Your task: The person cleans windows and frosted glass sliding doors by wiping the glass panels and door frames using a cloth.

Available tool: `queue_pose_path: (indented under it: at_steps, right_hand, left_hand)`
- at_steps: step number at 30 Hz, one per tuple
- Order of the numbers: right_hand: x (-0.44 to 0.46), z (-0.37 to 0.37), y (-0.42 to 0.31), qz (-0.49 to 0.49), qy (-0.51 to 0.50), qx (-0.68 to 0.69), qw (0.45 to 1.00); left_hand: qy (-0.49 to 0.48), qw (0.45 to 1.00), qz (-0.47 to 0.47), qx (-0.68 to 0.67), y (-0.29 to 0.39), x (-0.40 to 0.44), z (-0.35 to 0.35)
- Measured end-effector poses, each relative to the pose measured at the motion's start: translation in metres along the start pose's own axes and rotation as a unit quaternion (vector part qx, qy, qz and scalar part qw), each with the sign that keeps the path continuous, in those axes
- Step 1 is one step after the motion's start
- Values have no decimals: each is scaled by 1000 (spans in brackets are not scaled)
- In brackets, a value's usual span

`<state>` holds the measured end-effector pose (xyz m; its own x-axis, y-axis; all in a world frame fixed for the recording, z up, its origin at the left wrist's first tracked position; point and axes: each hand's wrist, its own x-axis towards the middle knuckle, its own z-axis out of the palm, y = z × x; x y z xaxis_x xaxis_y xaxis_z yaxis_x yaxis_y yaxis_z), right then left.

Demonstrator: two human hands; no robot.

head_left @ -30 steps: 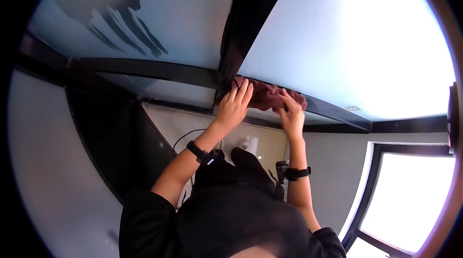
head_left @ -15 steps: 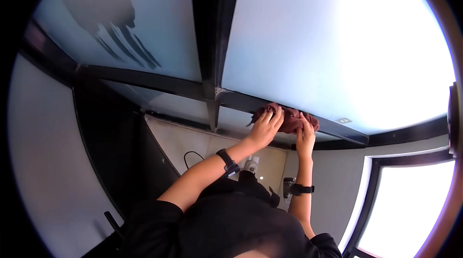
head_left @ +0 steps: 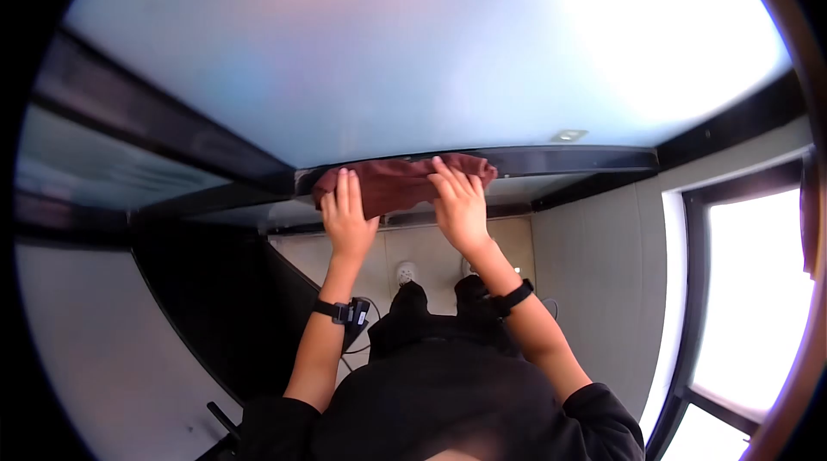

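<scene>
the cloth (head_left: 392,190) lies bunched lengthwise along the dark rail (head_left: 577,158), below the large pane (head_left: 388,65); its left end is near the corner where the post (head_left: 194,121) meets the rail; the left hand (head_left: 349,224) grasps the cloth near that end, fingers laid over it and thumb at the lower edge; the right hand (head_left: 463,218) grasps it near the other end, fingers slightly bent on top; how hard either one squeezes, i cannot tell.

what could go wrong: the cloth looks loose and creased between the hands, so a sideways pull by one hand alone could bunch it further or drag it off the rail; the rail is narrow, so fingertips pushed past the cloth could rub its edge or smear the pane; the left end could snag in the corner if forced against the post; the small plate (head_left: 569,135) on the pane, to the right, could catch a fold if the cloth ran up over it; lower down, the cable (head_left: 376,313) curves near the legs, and a careless step might hook it; the shoes (head_left: 407,272) stand on the pale floor beneath.
</scene>
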<state>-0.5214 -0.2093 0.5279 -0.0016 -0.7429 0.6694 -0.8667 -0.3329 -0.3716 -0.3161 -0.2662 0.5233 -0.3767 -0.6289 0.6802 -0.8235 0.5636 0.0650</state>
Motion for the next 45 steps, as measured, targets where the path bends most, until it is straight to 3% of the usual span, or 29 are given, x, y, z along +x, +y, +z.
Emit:
queue_pose_path:
  at_steps: [1, 3, 5, 16, 17, 22, 27, 29, 36, 39, 43, 45]
  right_hand:
    - [2, -11, 12, -24, -11, 20, 999]
    - [1, -24, 19, -1, 15, -3, 1000]
    - [6, -32, 26, -51, 16, 10, 999]
    - [-13, -143, 138, 96, 246, -50, 963]
    - [-14, -156, 151, 146, 248, -64, 956]
    - [-9, -177, 160, 163, 311, -76, 933]
    - [-5, -160, 143, 190, 349, -95, 913]
    - [-4, -147, 121, 132, 324, -59, 935]
    - [-10, -153, 121, 95, 248, 3, 964]
    - [-18, -183, 140, 132, 201, -23, 970]
    - [-17, -208, 156, 163, 279, -100, 941]
    - [-13, -208, 149, 212, 284, -141, 924]
  left_hand:
    - [34, 999, 5, 6, 11, 8, 1]
    - [-3, 1000, 17, -2, 24, 18, 4]
    - [54, 998, 7, -17, 34, 18, 8]
    - [-12, 954, 215, -210, 176, 61, 40]
    - [-19, 953, 223, -205, 198, 66, 50]
    - [-1, 950, 244, -195, 235, 81, 55]
    - [-36, 955, 256, -149, 220, 76, 47]
    - [-21, 969, 212, -124, 208, 66, 33]
    - [-32, 969, 182, -166, 240, 61, 33]
    - [-54, 962, 195, -185, 267, 68, 38]
    - [-70, 946, 234, -214, 295, 91, 28]
    - [-31, 945, 259, -199, 291, 102, 28]
